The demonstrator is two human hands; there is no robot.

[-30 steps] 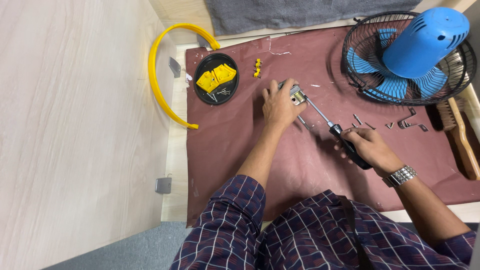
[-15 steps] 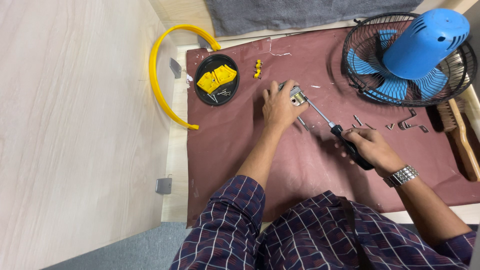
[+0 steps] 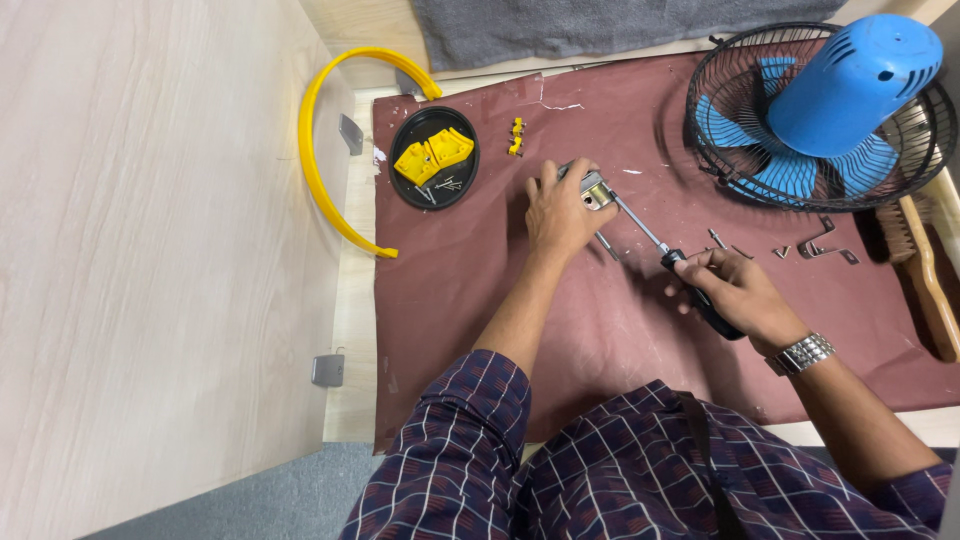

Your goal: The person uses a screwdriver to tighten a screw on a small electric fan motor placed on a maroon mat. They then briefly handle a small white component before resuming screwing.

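Maroon mat (image 3: 480, 300) under you: left hand (image 3: 558, 210) pins the metal part (image 3: 594, 190), right hand (image 3: 735, 290) grips the screwdriver (image 3: 668, 258); keep its tip seated while turning.

metal part (image 3: 594, 190): mostly under left hand (image 3: 558, 212), shape unclear
screwdriver (image 3: 668, 256): handle wrapped by right hand (image 3: 735, 290), tip contact too small to tell
brush (image 3: 925, 270): cut off at right edge
tray (image 3: 434, 171) screws: too small to count

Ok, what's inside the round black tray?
The black tray holds two yellow plastic pieces and a few loose screws. Anything lying beneath the yellow pieces is covered, so I can't tell.
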